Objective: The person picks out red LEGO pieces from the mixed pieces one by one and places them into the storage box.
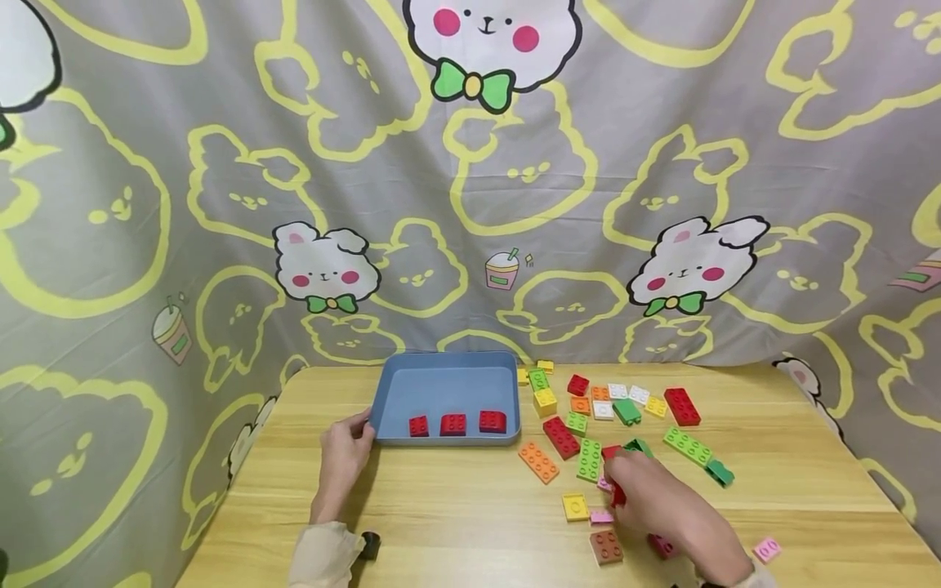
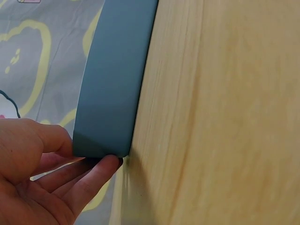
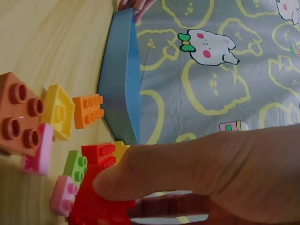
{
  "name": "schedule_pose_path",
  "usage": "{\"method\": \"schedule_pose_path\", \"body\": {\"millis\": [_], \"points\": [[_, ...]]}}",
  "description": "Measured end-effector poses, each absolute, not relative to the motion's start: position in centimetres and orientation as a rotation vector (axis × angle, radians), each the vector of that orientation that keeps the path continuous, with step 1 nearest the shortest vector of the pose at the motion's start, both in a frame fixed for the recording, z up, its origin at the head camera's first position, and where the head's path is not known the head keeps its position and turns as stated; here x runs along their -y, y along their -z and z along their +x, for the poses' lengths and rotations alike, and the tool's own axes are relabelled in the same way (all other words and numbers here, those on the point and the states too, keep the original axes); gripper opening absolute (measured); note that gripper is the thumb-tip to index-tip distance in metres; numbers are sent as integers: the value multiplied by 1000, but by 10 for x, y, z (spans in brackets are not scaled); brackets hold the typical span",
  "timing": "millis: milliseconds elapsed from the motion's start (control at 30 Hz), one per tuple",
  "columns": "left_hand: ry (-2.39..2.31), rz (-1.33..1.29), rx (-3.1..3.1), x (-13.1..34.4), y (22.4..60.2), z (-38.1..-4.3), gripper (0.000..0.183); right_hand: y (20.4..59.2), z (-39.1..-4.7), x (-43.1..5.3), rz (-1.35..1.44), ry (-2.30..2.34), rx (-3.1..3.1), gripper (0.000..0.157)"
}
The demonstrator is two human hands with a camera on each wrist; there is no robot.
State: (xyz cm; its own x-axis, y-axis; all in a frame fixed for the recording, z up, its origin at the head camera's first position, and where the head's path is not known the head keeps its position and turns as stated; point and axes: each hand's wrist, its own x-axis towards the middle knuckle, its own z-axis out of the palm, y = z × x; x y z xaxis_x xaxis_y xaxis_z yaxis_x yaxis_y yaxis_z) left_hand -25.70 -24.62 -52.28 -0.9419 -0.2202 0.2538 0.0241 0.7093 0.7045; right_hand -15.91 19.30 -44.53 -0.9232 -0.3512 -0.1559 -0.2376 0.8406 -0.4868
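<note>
At the left front corner of the blue tray (image 1: 448, 442), my left hand (image 1: 345, 453) grips its edge. The left wrist view shows the fingers (image 2: 96, 183) on the underside of the tray wall (image 2: 110, 84). Inside the tray, three red toy bricks (image 1: 452, 424) stand in a row along the front. My right hand (image 1: 650, 498), among the loose bricks on the right, pinches a red toy brick (image 3: 101, 201), the thumb pressed on its face. The hand covers part of this brick. Close by lie a light green brick (image 1: 590, 459), pink bricks (image 1: 601, 517) and a dark green piece (image 1: 638, 446).
Many coloured bricks spread over the wooden table (image 1: 470, 506) right of the tray, among them an orange brick (image 1: 539, 462), a yellow brick (image 1: 576, 507), a brown brick (image 1: 606, 547) and a long red brick (image 1: 682, 406). A patterned curtain (image 1: 456, 188) hangs behind the table.
</note>
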Motion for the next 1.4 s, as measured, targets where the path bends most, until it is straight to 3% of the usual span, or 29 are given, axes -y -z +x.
{"method": "schedule_pose_path", "body": {"millis": [367, 833, 1400], "points": [[1074, 129, 2571, 245, 521, -256, 34, 428, -185, -171, -737, 568, -2941, 24], [1086, 154, 2588, 247, 522, -256, 34, 422, -237, -134, -750, 482, -3016, 26], [1074, 152, 2595, 248, 521, -258, 35, 429, -296, -80, -1003, 470, -2993, 28]]}}
